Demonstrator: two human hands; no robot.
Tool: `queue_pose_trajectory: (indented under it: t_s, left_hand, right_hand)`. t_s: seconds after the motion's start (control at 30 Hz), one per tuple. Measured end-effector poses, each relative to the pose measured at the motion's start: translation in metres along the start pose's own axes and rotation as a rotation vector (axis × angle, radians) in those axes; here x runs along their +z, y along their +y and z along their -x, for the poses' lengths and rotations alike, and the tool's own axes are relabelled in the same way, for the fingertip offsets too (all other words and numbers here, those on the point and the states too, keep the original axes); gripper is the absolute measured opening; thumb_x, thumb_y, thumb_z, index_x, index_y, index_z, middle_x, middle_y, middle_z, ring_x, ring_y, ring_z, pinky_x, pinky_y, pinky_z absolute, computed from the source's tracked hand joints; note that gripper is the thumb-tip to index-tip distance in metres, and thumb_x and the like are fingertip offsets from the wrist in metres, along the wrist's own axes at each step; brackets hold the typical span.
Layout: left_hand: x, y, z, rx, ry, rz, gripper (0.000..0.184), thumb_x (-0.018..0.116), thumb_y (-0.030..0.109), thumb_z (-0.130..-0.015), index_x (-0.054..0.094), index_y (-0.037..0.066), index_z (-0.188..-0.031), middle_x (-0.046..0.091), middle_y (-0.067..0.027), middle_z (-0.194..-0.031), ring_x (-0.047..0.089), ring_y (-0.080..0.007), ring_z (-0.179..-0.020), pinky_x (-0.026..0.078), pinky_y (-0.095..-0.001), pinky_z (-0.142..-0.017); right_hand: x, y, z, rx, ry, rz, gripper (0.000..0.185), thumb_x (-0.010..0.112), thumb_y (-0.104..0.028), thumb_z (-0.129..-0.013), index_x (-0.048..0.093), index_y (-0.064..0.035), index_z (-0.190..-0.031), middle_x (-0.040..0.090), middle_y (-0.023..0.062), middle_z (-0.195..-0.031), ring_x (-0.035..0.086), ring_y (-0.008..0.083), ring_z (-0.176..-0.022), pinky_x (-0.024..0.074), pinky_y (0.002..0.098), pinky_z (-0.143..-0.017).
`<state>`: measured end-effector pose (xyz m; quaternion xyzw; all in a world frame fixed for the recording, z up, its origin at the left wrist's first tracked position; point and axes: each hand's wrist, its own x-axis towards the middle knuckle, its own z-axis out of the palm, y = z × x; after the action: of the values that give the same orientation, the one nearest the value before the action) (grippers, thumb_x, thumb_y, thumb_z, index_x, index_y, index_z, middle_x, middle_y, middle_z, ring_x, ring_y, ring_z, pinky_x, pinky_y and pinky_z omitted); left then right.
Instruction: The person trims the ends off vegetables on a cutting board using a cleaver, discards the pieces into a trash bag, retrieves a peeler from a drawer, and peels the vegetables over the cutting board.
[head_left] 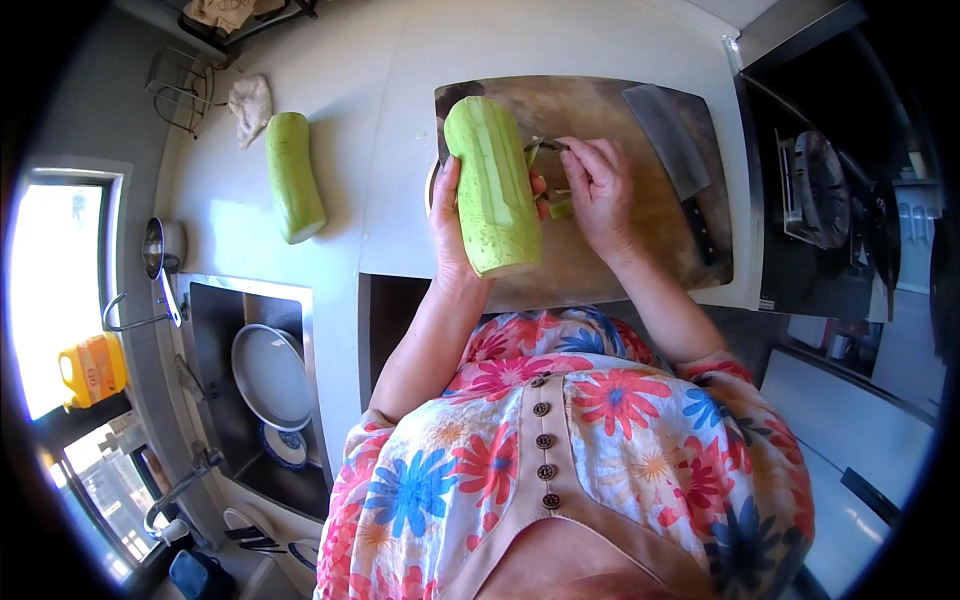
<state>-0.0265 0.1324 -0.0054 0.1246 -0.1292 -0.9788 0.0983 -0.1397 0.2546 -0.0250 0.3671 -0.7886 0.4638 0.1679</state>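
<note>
My left hand (449, 215) is wrapped around a thick pale-green gourd (490, 190), held tilted above the cutting board (600, 270). Lighter stripes run along the gourd where skin is off, while its lower part is still speckled green. In my right hand (600, 190), fingers pinch a small metal peeler (545, 145) close to the gourd's right side. Green peel (562, 209) shows between the gourd and my right hand. Part of the peeler's handle is hidden by my fingers.
A cleaver (668, 140) with a black handle lies on the board's right side. Another gourd piece (293, 180) rests on the counter at left, near a whitish cloth (250, 108). A sink (208, 330) with a round pan (268, 375) is lower left; a stove (810, 240) stands at right.
</note>
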Motion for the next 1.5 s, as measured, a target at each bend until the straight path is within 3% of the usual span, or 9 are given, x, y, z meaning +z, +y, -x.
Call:
queue_pose_trajectory:
  t_s: [0.2, 0.43, 0.67, 0.8, 0.9, 1.03, 1.17, 1.33, 1.5]
  left_hand:
    - [0.002, -0.015, 0.005, -0.014, 0.057, 0.007, 0.063, 0.042, 0.053, -0.089, 0.050, 0.000, -0.122, 0.061, -0.0216, -0.103, 0.063, -0.0332, -0.088, 0.054, -0.0442, -0.073]
    - [0.009, -0.018, 0.012, -0.035, 0.000, -0.013, 0.063, 0.046, 0.049, -0.089, 0.045, 0.001, -0.129, 0.058, -0.0205, -0.112, 0.060, -0.0361, -0.104, 0.055, -0.0457, -0.074]
    - [0.006, -0.023, 0.006, -0.051, 0.011, -0.164, 0.060, 0.046, 0.045, -0.090, 0.043, 0.001, -0.131, 0.056, -0.0200, -0.118, 0.059, -0.0389, -0.106, 0.056, -0.0450, -0.071]
    - [0.009, -0.034, 0.007, -0.074, -0.084, -0.046, 0.064, 0.043, 0.048, -0.090, 0.040, 0.001, -0.134, 0.052, -0.0208, -0.126, 0.058, -0.0401, -0.108, 0.055, -0.0444, -0.070]
    - [0.012, -0.034, 0.012, -0.061, -0.165, -0.035, 0.069, 0.042, 0.049, -0.089, 0.035, 0.001, -0.138, 0.045, -0.0220, -0.133, 0.056, -0.0415, -0.110, 0.056, -0.0438, -0.070]
    - [0.002, -0.018, 0.027, 0.023, -0.134, -0.081, 0.073, 0.045, 0.049, -0.088, 0.029, 0.002, -0.141, 0.039, -0.0263, -0.136, 0.052, -0.0444, -0.113, 0.058, -0.0438, -0.070]
    - [-0.015, 0.000, 0.049, 0.124, -0.108, -0.042, 0.074, 0.046, 0.050, -0.088, 0.027, 0.004, -0.143, 0.034, -0.0276, -0.139, 0.052, -0.0436, -0.113, 0.059, -0.0446, -0.070]
    - [-0.030, 0.016, 0.066, 0.224, 0.032, -0.106, 0.075, 0.048, 0.051, -0.086, 0.031, 0.004, -0.141, 0.045, -0.0260, -0.131, 0.058, -0.0350, -0.106, 0.058, -0.0440, -0.069]
    - [-0.044, 0.023, 0.065, 0.234, 0.273, -0.353, 0.060, 0.054, 0.036, -0.087, 0.038, 0.004, -0.136, 0.056, -0.0195, -0.117, 0.062, -0.0286, -0.095, 0.057, -0.0426, -0.069]
  right_hand:
    - [-0.009, 0.011, -0.008, 0.367, 0.092, -0.278, 0.021, 0.061, -0.018, -0.092, 0.064, 0.0021, -0.097, 0.059, 0.0042, -0.074, 0.048, 0.0085, -0.062, 0.0405, 0.0240, -0.056]
    - [-0.029, 0.029, 0.002, 0.438, -0.049, -0.527, 0.022, 0.062, -0.021, -0.091, 0.065, -0.0001, -0.098, 0.055, -0.0036, -0.072, 0.045, 0.0060, -0.063, 0.0371, 0.0213, -0.057]
    - [-0.057, 0.032, 0.001, 0.837, -0.346, -0.957, 0.025, 0.066, -0.021, -0.087, 0.063, -0.0051, -0.106, 0.050, -0.0072, -0.073, 0.045, 0.0025, -0.065, 0.0351, 0.0185, -0.058]
    - [-0.050, 0.027, 0.001, 0.738, -0.530, -0.708, 0.027, 0.068, -0.017, -0.083, 0.063, -0.0022, -0.105, 0.053, -0.0053, -0.072, 0.046, 0.0044, -0.064, 0.0363, 0.0197, -0.056]
    - [-0.040, 0.026, 0.001, 0.705, -0.611, -0.725, 0.023, 0.061, -0.012, -0.087, 0.063, 0.0021, -0.105, 0.066, 0.0067, -0.089, 0.059, 0.0094, -0.077, 0.0464, 0.0247, -0.072]
    - [-0.031, 0.045, -0.002, 0.618, -0.558, -0.501, 0.017, 0.058, -0.010, -0.088, 0.066, -0.0005, -0.100, 0.067, 0.0046, -0.095, 0.061, 0.0107, -0.087, 0.0474, 0.0267, -0.081]
    - [-0.016, 0.038, -0.005, 0.191, -0.659, -0.378, 0.023, 0.061, -0.008, -0.078, 0.068, -0.0112, -0.099, 0.067, 0.0078, -0.074, 0.064, 0.0143, -0.066, 0.0478, 0.0287, -0.058]
    - [0.002, 0.007, -0.016, -0.204, -0.987, 0.052, 0.034, 0.063, -0.015, -0.075, 0.062, -0.0169, -0.109, 0.067, 0.0116, -0.082, 0.064, 0.0322, -0.076, 0.0501, 0.0436, -0.066]
    - [-0.007, 0.020, -0.023, -0.285, -1.037, 0.105, 0.019, 0.062, -0.018, -0.076, 0.063, -0.0141, -0.094, 0.067, 0.0093, -0.079, 0.064, 0.0307, -0.074, 0.0501, 0.0434, -0.066]
